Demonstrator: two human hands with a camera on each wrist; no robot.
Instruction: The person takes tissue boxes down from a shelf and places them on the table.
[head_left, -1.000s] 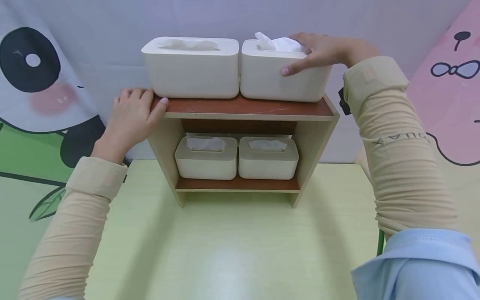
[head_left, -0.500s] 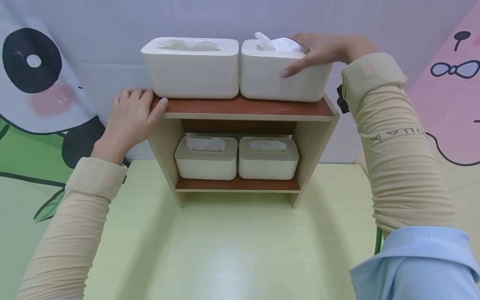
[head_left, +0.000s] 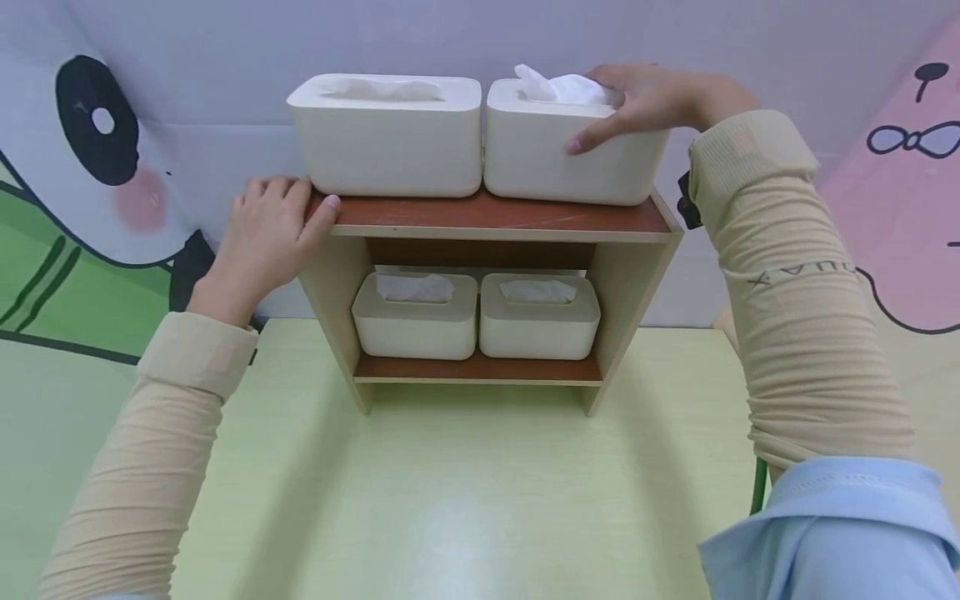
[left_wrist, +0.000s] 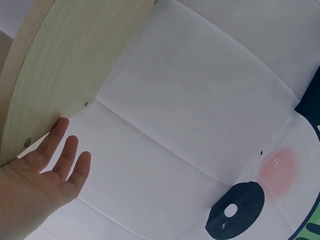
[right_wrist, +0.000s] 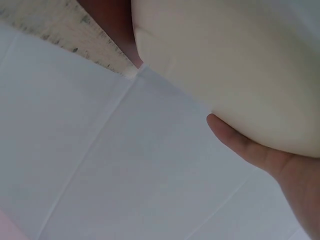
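My right hand (head_left: 645, 104) spans the top right end of a white tissue box (head_left: 555, 158), thumb on the front face and fingers over the back. White tissue sticks out of its slot. The right wrist view shows one finger (right_wrist: 240, 145) along the box's lower edge. My left hand (head_left: 266, 242) rests at the top left corner of a small wooden shelf (head_left: 495, 218), its thumb on the board. In the left wrist view, its loosely straight fingers (left_wrist: 60, 155) lie by the shelf's side panel (left_wrist: 55, 70). A second tissue box (head_left: 386, 150) stands left of the held one.
Two more tissue boxes, one left (head_left: 415, 329) and one right (head_left: 538, 329), sit side by side on the lower shelf board (head_left: 480, 367). The shelf stands on a pale table (head_left: 465, 483). Close behind hangs a light backdrop (head_left: 225, 142) with cartoon figures.
The panda print on the left backdrop has shifted right and folded narrower. Both hands and the tissue boxes hold nearly the same places; the whole view has moved only slightly.
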